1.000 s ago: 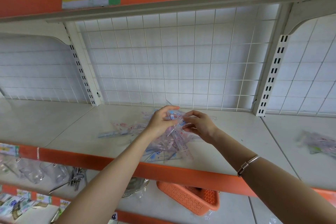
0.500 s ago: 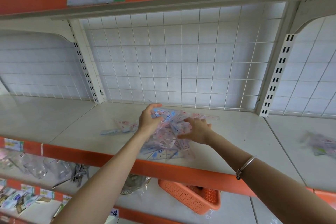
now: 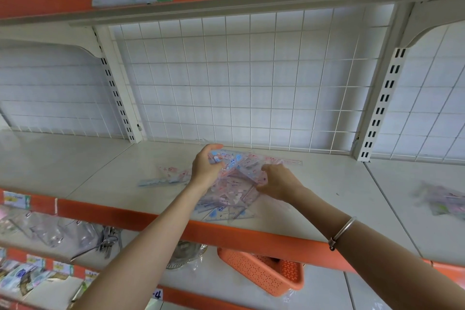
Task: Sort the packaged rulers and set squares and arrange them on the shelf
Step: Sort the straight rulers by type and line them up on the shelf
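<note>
Since 1 s ago the hands have parted & dropped onto the pile. Packets (image 3: 234, 184), clear crinkly plastic w/ pink & blue print, lie heaped mid-shelf (image 3: 327, 196), criss-crossed, no single direction. Set square (image 3: 226, 212) at near end, triangular. Loose ruler (image 3: 154, 181) just left of pile, flat, long axis left-right. L hand (image 3: 206, 168) grips far-left packets, fingers curled round them. R hand (image 3: 276, 184) on pile's right, fingers bent down, tips hidden: grip can't be told. Blurred packs (image 3: 442, 201) far right, unreadable. Basket (image 3: 261, 274), orange perforated plastic, one level below, part hidden.
</note>
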Motion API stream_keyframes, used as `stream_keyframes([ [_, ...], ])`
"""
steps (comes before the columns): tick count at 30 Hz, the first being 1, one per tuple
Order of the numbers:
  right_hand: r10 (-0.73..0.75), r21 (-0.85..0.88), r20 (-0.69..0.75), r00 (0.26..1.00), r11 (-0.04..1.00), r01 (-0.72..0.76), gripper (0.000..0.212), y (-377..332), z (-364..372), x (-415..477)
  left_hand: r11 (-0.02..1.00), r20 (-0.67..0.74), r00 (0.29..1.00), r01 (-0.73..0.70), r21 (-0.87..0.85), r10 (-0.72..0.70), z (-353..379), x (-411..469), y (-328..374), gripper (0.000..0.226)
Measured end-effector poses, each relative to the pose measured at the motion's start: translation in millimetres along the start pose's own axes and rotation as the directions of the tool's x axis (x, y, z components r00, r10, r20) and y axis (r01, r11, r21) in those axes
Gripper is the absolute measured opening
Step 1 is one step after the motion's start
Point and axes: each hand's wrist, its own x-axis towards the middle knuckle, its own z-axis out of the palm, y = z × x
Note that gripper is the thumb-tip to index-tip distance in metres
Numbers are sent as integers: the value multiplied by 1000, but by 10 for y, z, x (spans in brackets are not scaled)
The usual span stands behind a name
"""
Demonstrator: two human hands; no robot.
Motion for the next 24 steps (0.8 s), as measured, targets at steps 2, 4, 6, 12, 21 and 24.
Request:
stream_keyframes([
  [2, -5, -11, -9, 1000, 1000, 5, 41, 14, -15, -20, 1000, -4, 1000, 6, 9, -6, 18, -2, -2, 41],
  [4, -18, -29, -12, 1000, 999, 17, 38, 23, -22, -37, 1000, -12, 1000, 6, 18, -5, 39, -6, 6, 41],
  [6, -33, -60, -20, 999, 998, 32, 32, 31, -28, -47, 1000, -33, 999, 6, 19, -6, 59, -10, 15, 40],
  [12, 11, -69, -92, 996, 997, -18, 36, 44, -72, -98, 1000, -117, 993, 9, -12, -10, 77, -28, 64, 41],
  [21, 143, 68, -142, 979, 989, -134, 41, 120, -86, -156, 1000, -44, 999, 26, -2, -26, 158, -98, 125, 30],
  [24, 160, 152, -164, 973, 979, -136, 43, 146, -81, -177, 1000, 2, 1000, 0, 24, -1, 220, -123, 130, 24],
])
